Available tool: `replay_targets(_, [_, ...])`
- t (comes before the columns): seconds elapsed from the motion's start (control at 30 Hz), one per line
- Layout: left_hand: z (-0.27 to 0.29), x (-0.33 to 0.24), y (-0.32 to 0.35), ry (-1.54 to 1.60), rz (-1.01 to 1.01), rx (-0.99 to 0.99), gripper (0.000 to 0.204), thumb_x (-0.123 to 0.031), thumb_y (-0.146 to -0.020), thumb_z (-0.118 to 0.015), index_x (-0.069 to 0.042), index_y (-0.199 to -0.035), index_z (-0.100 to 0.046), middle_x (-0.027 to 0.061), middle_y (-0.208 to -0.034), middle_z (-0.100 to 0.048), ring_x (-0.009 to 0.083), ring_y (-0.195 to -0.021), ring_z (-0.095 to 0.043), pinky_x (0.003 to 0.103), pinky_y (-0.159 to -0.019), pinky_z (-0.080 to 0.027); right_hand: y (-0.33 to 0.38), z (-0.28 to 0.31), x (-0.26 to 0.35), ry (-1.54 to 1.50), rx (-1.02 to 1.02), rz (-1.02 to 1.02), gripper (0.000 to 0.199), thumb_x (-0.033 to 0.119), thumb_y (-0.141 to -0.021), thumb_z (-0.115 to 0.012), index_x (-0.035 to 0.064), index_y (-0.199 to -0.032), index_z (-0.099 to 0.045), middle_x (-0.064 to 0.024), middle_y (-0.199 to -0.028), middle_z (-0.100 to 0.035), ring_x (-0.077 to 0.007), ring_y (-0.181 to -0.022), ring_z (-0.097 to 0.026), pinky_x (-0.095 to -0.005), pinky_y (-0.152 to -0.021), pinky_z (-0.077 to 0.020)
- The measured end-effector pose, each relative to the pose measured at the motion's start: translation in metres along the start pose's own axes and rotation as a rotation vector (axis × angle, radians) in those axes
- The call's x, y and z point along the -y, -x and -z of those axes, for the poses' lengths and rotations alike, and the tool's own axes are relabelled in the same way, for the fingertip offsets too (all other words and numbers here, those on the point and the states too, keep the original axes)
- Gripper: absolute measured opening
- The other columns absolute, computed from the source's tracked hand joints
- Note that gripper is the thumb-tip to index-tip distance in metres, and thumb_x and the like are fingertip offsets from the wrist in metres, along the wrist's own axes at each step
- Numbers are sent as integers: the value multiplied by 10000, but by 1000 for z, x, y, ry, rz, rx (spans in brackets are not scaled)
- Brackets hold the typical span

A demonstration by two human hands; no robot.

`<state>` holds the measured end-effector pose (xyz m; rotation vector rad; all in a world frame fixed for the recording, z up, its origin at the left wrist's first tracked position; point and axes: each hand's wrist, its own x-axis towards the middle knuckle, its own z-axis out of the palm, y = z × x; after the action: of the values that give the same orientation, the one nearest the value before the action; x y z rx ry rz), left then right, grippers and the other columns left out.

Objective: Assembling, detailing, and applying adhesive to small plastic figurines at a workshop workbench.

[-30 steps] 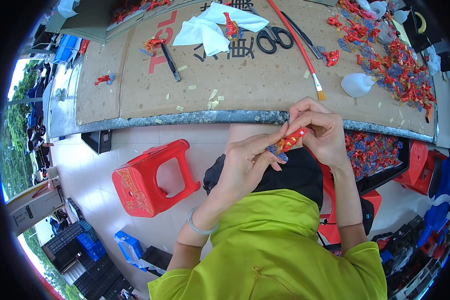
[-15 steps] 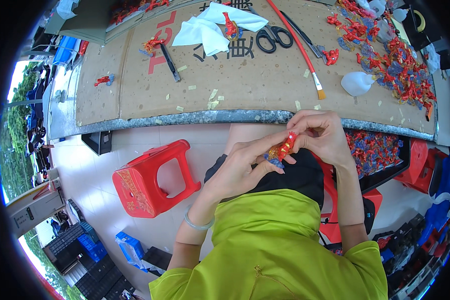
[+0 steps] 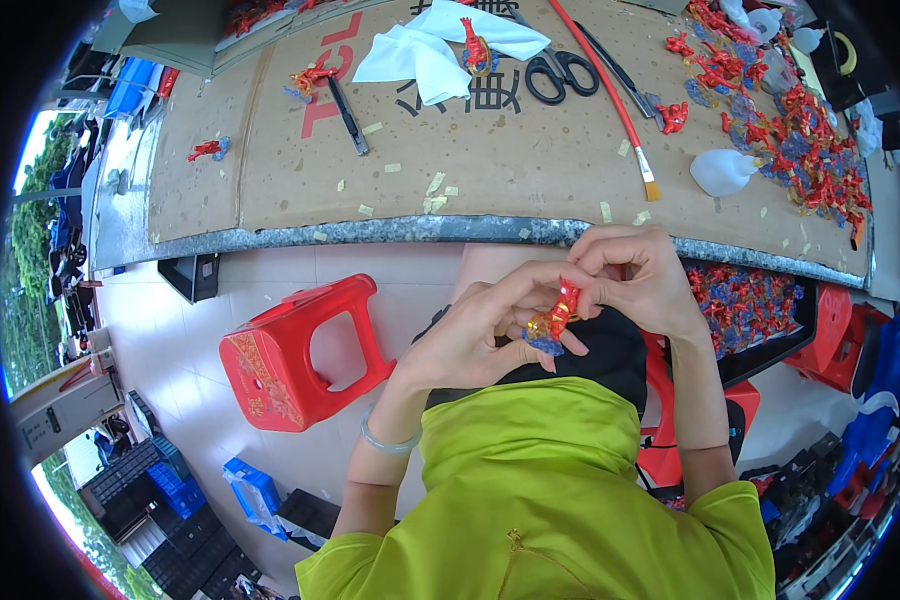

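Note:
A small red figurine [image 3: 563, 308] with yellow and translucent blue parts at its lower end is held above my lap, just before the table edge. My left hand [image 3: 475, 335] grips its lower part between thumb and fingers. At its red top, my right hand [image 3: 638, 280] pinches with thumb and forefinger; whether something tiny is also in that pinch is hidden. A similar figurine [image 3: 475, 48] rests on white cloths [image 3: 410, 62] on the cardboard-covered table [image 3: 300, 185].
On the table are tweezers [image 3: 348, 118], black scissors [image 3: 560, 75], a red-handled brush [image 3: 625, 125], a white squeeze bottle [image 3: 722, 172] and a heap of figurines [image 3: 805, 150]. A tray of more figurines [image 3: 740, 305] sits below at right. A red stool [image 3: 270, 365] stands left.
The figurine has shifted slightly left and down and stands more upright. Both hands keep their hold on it. The table's things appear slightly shifted rightward in view.

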<state>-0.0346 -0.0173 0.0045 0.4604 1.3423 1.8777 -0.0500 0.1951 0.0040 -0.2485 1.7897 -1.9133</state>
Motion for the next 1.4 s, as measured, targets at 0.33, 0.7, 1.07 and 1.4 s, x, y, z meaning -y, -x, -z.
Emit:
replay_targets(0.33, [0,-2,5,-276,-207,-422,564,115,-752,-652,16,-1264,-437,189,-1238,-551,274,-963,-655,290,-721,-579,29,25,-22,457,-1289,545,364,-58,-805,-633,-42,-1152,-523,-129,-1105,-576,-151,-982,-537,-247,-838,-435])
replay_targets(0.7, [3,7,9,-238,-301,-504,607,114,-736,-669,39,-1287,-426,188,-1196,-574,261,-942,-662,273,-674,-590,-5,71,-23,360,-997,316,592,42,-820,-672,-33,-1322,-367,-158,-1168,-578,-191,-1046,-559,-288,-917,-430])
replay_targets(1.07, [10,7,10,92,-235,-437,679,159,-724,-640,20,-1340,-392,181,-1238,-547,267,-962,-649,265,-682,-568,32,8,2,-89,-396,275,417,161,-790,-709,4,-1053,-426,-193,-915,-642,-187,-794,-639,-271,-705,-509])
replay_targets(1.4, [6,0,10,164,-211,-460,691,140,-681,-687,82,-1310,-405,228,-1170,-576,286,-881,-674,261,-597,-564,29,-9,-9,-330,-470,164,526,236,-694,-768,-42,-1034,-480,-161,-950,-583,-207,-817,-613,-319,-810,-494])
